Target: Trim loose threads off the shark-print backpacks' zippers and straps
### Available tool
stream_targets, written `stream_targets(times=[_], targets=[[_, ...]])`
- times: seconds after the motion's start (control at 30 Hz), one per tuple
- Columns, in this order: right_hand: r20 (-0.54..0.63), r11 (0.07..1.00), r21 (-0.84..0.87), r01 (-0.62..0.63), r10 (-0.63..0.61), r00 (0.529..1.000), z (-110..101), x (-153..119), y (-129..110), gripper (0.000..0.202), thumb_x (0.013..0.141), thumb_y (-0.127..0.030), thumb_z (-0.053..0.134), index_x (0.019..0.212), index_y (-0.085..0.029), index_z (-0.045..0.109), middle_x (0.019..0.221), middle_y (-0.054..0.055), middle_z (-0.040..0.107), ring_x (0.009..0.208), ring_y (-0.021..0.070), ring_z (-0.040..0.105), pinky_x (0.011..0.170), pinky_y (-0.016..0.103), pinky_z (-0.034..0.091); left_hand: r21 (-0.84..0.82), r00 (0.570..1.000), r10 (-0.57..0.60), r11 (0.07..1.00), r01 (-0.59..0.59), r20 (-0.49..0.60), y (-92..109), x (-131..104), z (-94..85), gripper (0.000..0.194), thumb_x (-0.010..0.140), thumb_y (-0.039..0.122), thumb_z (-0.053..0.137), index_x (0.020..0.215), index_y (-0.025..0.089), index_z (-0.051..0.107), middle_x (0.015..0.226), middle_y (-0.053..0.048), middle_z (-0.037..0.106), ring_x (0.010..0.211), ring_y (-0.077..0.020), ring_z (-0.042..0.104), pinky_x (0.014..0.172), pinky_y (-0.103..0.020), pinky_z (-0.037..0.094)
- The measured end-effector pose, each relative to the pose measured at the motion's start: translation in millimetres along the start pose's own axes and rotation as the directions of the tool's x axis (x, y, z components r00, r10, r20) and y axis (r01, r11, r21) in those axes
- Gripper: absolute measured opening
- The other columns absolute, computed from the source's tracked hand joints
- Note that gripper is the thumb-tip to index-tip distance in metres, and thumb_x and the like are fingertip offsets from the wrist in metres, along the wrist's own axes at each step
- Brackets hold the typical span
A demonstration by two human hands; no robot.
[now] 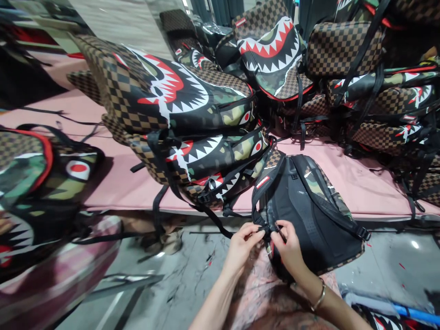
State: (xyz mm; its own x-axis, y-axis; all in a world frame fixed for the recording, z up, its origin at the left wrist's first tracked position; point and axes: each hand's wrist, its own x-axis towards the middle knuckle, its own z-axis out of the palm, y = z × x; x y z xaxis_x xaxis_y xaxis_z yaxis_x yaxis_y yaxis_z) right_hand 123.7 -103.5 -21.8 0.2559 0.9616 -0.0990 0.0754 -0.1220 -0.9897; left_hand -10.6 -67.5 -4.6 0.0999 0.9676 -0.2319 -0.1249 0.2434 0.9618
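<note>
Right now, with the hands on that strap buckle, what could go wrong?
The black backpack hangs partly past the edge of the pink table, so it might slide toward the floor if the left hand and right hand let go. The leaning bag stack beside it has straps dangling over the edge near the left hand; one could snag and perhaps pull bags down.

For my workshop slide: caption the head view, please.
Two bare hands work at the strap of a black backpack beside stacked shark-mouth bags.
</note>
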Motion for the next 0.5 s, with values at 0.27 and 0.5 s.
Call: stream_targets(times=[0.27, 0.5], targets=[[0.16, 0.973, -0.189, 0.132, -0.103, 0.982, -36, 0, -18, 0.014, 0.08, -0.029, 0.051, 0.084, -0.019, 0.059, 0.077, 0.0, 0.064, 0.071, 0.0147, 0.059, 0.065, 0.023, 0.045, -0.061, 1.0, -0.01, 0.998, 0.01, 0.01, -4, 0, -3.8, 0.013, 0.06, 0.026, 0.071, 0.068, 0.016, 0.071, 0.076, -0.001, 0.05, 0.072, -0.0125, 0.048, 0.067, -0.022, 0.039], [0.259, 0.852, -0.402, 0.336, -0.246, 0.934, -29, 3, -29, 0.014, 0.083, -0.025, 0.048, 0.087, -0.02, 0.061, 0.083, 0.002, 0.064, 0.077, 0.015, 0.059, 0.07, 0.022, 0.043, -0.103, 0.999, -0.007, 0.995, 0.011, 0.043, -1, -1, -0.9, 0.014, 0.062, 0.028, 0.071, 0.067, 0.015, 0.071, 0.074, -0.001, 0.048, 0.072, -0.0123, 0.046, 0.066, -0.022, 0.037]])
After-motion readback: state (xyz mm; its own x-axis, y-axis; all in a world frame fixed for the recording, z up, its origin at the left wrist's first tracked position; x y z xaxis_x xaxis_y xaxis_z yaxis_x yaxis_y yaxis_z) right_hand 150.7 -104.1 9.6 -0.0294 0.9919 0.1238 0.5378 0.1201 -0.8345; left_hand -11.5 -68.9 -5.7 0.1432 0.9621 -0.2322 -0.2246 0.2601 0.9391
